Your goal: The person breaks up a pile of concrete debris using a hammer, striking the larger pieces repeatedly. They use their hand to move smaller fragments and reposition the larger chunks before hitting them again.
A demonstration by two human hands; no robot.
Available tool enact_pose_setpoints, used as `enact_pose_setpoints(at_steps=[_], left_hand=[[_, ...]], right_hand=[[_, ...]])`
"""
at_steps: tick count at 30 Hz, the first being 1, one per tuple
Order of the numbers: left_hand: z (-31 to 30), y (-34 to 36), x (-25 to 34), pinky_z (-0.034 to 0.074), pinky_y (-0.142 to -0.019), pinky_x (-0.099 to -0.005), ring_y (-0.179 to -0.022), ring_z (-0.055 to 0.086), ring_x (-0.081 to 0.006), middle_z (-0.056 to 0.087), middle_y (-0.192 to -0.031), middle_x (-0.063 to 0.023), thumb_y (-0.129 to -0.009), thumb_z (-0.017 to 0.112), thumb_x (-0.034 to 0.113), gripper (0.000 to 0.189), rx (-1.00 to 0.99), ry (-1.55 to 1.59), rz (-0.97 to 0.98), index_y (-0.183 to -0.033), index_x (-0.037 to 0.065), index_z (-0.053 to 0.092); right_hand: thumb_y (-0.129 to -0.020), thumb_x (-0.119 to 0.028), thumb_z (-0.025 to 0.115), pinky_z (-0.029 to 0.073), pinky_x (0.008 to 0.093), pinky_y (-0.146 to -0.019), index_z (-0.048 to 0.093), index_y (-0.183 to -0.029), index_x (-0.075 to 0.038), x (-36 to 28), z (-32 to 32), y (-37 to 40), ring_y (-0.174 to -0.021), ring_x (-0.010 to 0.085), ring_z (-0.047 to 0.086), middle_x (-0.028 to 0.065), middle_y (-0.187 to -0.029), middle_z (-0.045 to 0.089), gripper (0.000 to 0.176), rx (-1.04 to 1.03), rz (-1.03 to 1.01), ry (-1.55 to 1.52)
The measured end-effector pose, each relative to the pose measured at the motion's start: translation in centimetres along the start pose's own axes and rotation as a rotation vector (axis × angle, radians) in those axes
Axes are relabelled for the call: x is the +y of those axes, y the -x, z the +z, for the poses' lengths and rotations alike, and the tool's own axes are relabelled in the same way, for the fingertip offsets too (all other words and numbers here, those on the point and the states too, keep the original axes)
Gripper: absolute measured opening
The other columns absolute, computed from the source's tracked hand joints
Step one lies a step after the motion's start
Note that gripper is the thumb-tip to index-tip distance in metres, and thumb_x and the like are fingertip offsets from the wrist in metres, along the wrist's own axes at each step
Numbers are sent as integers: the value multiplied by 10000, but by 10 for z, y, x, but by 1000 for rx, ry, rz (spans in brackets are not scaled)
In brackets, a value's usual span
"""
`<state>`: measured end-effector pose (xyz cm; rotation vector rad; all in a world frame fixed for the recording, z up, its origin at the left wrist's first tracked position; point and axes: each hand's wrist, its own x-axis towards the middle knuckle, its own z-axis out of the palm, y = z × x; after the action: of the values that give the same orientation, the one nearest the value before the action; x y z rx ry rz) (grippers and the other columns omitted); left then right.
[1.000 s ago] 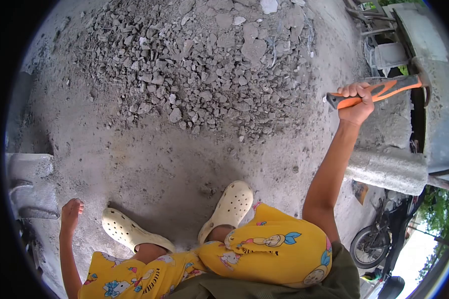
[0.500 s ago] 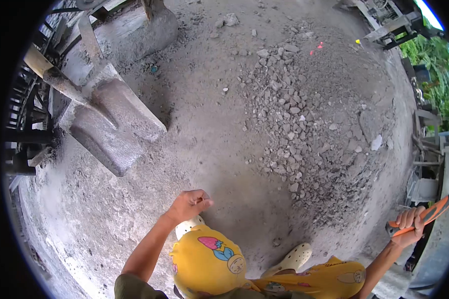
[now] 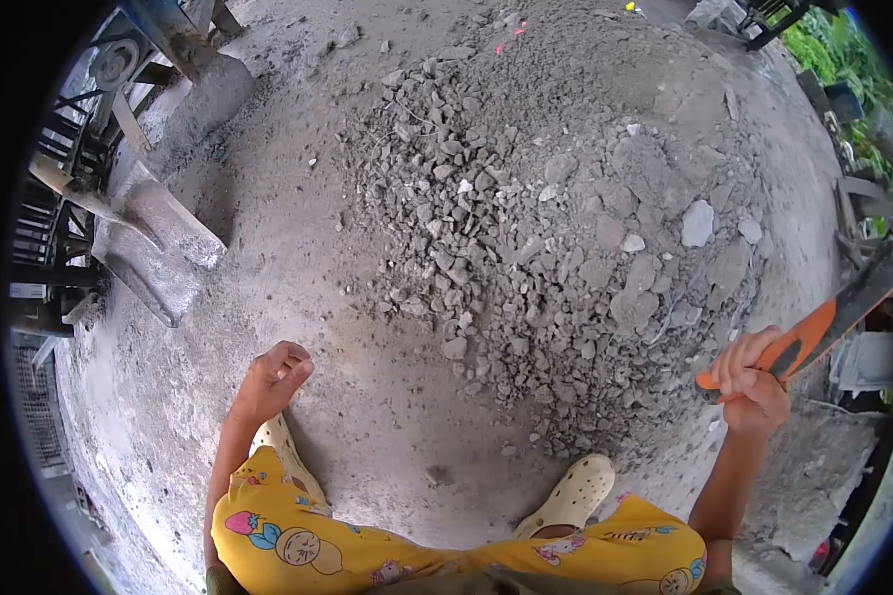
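My right hand (image 3: pixel 751 382) is wrapped around the lower end of an orange-and-black handled tool (image 3: pixel 833 315). The handle slants up to the right, and its far end is near the edge of the view, so the kind of tool does not show. My left hand (image 3: pixel 276 379) hangs over the ground by my left knee, fingers loosely curled in with the thumb near them, and nothing shows in it. Between and ahead of my hands lies a heap of broken grey rubble (image 3: pixel 526 268), with small chunks and some larger flat slabs (image 3: pixel 645 297).
A shovel (image 3: pixel 159 248) lies at the left, blade on the ground. Behind it stands a metal frame with a wheel (image 3: pixel 116 63). A pale flat stone (image 3: pixel 698 223) lies on the heap. My feet, in cream clogs (image 3: pixel 574 494), stand at its near edge. Objects line the right side.
My view has shifted right and closer to the rubble. The tool has come further into view in my right hand, and my left foot shows more fully. The left hand stays curled.
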<state>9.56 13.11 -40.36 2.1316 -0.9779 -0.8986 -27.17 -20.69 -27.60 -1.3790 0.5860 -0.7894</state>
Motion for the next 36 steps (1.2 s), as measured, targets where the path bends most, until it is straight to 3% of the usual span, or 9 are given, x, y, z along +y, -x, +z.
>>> enact_pose_setpoints(at_steps=[5,9,13,17,20,23,27,32,36], left_hand=[[31,44,7,453,-576,-260,-657,566,-137,573,-722,-83,-872,477,262,287,277,-15,-310,-979,1,530],[69,113,4,458,-548,-272,-608,560,-146,563,-706,-93,-844,452,178,250,411,-67,-443,-1012,6,523],[93,177,67,476,-560,-307,-603,589,-203,577,-655,-113,-832,493,172,268,127,-194,-382,-1039,3,516],[161,220,54,499,-575,-314,-612,592,-185,598,-693,-112,-867,493,198,236,142,320,-556,-950,-22,510],[175,213,5,487,-609,-305,-664,621,-232,607,-691,-124,-828,527,215,242,-379,43,-342,-975,26,556],[173,164,-24,478,-616,-273,-668,606,-153,618,-711,-71,-864,505,206,206,-238,328,-304,-934,23,569],[163,137,-10,457,-613,-293,-650,580,-175,601,-700,-95,-875,495,310,316,85,193,-27,-911,3,562],[164,159,13,447,-608,-290,-641,562,-181,592,-709,-100,-876,502,320,335,228,333,62,-905,-9,555],[157,183,-9,443,-604,-280,-649,550,-150,590,-717,-100,-878,505,298,312,263,223,-20,-904,-9,556]], right_hand=[[-744,-178,553,397,281,-437,461,-778,-19,53,-47,-32,-457,130,451,49,-549,450,187,-80,14,-252],[-806,-616,387,374,274,-437,427,-791,-35,89,-35,-33,-443,137,416,48,-543,430,583,7,-51,-194],[-724,-772,272,377,258,-418,429,-767,-24,85,-42,-39,-426,128,405,39,-524,416,765,129,-88,-135],[-713,-792,225,372,288,-432,435,-746,-35,28,-45,-36,-423,148,393,40,-521,415,787,231,-440,-105],[-699,-801,238,393,280,-430,436,-710,-35,-14,-30,-31,-429,148,409,49,-512,413,791,238,-690,-214],[-738,-763,265,380,267,-421,428,-687,-54,30,-35,-29,-427,132,408,42,-518,416,730,302,-520,29],[-757,-729,321,347,283,-332,442,-614,-79,126,-65,-14,-322,141,367,11,-441,380,677,200,619,424],[-711,-787,285,360,296,-362,432,-653,-75,54,-6,-13,-332,138,360,8,-443,370,729,109,625,137],[-774,-730,244,359,287,-365,441,-683,-64,-58,30,-27,-344,146,383,20,-441,376,700,-47,28,2]])
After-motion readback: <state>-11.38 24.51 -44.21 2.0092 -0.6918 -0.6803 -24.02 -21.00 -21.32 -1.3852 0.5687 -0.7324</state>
